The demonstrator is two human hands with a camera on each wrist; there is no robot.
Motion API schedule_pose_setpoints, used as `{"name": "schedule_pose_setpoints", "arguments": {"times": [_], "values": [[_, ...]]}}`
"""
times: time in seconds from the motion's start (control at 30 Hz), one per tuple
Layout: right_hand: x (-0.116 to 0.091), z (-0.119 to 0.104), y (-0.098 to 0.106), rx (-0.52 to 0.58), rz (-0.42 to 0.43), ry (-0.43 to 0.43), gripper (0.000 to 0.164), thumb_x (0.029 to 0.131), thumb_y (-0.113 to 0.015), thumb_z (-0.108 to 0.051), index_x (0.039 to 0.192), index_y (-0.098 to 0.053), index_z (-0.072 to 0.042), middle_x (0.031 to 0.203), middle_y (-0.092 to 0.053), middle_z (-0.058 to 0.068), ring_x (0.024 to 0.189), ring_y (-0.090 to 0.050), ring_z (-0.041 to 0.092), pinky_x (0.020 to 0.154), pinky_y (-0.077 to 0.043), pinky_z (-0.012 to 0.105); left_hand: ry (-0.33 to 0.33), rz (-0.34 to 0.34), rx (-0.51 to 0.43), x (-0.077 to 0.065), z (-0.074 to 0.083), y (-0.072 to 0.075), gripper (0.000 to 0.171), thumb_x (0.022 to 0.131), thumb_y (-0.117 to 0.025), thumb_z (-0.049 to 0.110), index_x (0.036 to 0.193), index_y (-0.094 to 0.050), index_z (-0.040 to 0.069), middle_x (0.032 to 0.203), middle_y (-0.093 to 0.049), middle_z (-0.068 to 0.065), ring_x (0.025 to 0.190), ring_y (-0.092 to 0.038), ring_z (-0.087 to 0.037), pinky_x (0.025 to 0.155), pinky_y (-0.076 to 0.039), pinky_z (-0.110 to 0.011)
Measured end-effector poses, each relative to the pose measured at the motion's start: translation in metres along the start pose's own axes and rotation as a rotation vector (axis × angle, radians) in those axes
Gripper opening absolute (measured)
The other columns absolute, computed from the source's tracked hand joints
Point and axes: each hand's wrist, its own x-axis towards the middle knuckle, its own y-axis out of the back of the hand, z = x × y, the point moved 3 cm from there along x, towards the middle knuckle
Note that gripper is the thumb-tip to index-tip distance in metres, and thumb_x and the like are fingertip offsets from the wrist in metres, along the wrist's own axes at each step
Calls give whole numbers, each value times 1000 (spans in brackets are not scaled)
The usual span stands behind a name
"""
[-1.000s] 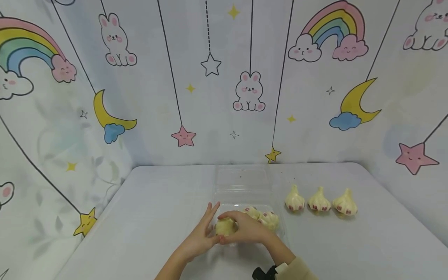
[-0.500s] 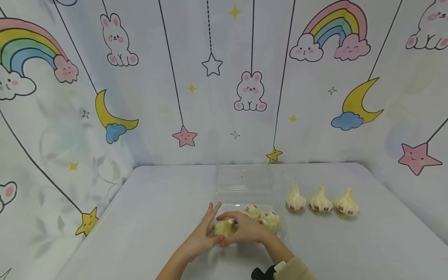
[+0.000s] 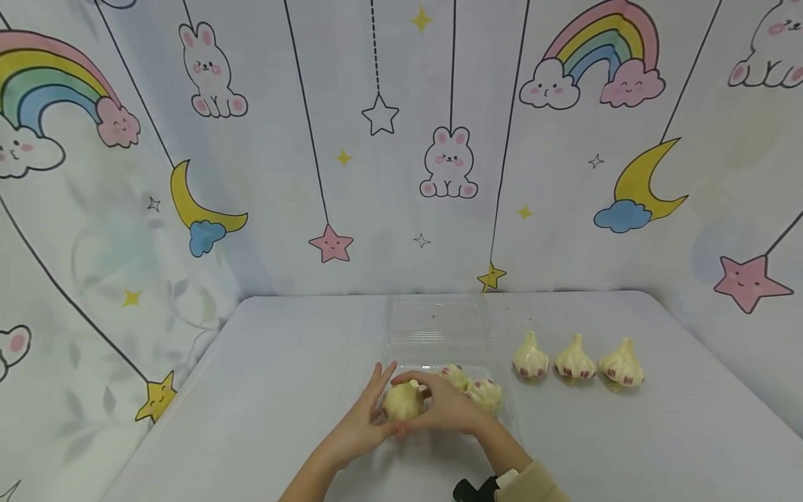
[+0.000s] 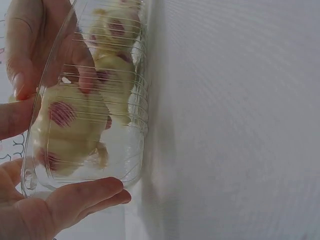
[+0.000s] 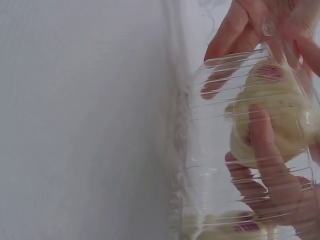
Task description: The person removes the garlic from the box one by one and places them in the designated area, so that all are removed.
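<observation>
Rabbit-print backdrop (image 3: pixel 270 174); white table (image 3: pixel 295 348); right hand (image 3: pixel 448 408) grips garlic bulb (image 3: pixel 401 402); left hand (image 3: pixel 359 427) straight-fingered

printed backdrop (image 3: pixel 389 181), perhaps fabric | white table (image 3: pixel 282 362) | soft light

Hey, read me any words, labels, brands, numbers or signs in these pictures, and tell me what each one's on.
None can be read.
Garlic: reddish-purple patches, no lettering.
Clear box: moulded ridges, no label seen.
Backdrop: drawings such as rabbits, rainbows, moons and stars, no words.
Black device by the sleeve: too small and cut off to tell if it's marked.
</observation>
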Motion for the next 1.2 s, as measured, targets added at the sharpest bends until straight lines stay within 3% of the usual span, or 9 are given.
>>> {"name": "schedule_pose_setpoints", "arguments": {"times": [0.17, 0.53, 0.9, 1.2], "values": [[-2, -1, 3, -17, 55, 9, 61, 68, -81, -26, 123, -55, -16, 124, -54, 2, 99, -54, 26, 77, -50, 42, -12, -8, 2, 0, 1, 0, 89, 83, -65, 8, 148, -7, 23, 147, 19, -24, 130, -2, -53, 101, -20, -62], [-7, -7, 10, -60, 111, 9, 58, 69, -80, -20, 122, -56, -16, 123, -55, 7, 95, -57, 26, 72, -50, 37, 0, 6, 5, 1, 2, -1, 87, 83, -64, 3, 148, -9, 22, 147, 18, -24, 129, -2, -54, 101, -19, -63], [-14, -15, 17, -112, 167, 27, 56, 70, -80, -23, 121, -58, -16, 122, -57, 4, 96, -55, 26, 79, -48, 46, 19, 13, 4, 2, -1, -2, 88, 82, -63, 1, 148, -10, 24, 148, 17, -23, 126, -7, -58, 100, -21, -62], [-27, -20, 27, -108, 249, -6, 57, 68, -81, -27, 121, -58, -20, 122, -57, 2, 97, -55, 26, 75, -48, 38, 24, 11, 4, 2, -1, -1, 87, 82, -62, 1, 148, -10, 25, 147, 18, -22, 127, -6, -57, 100, -19, -63]]}}
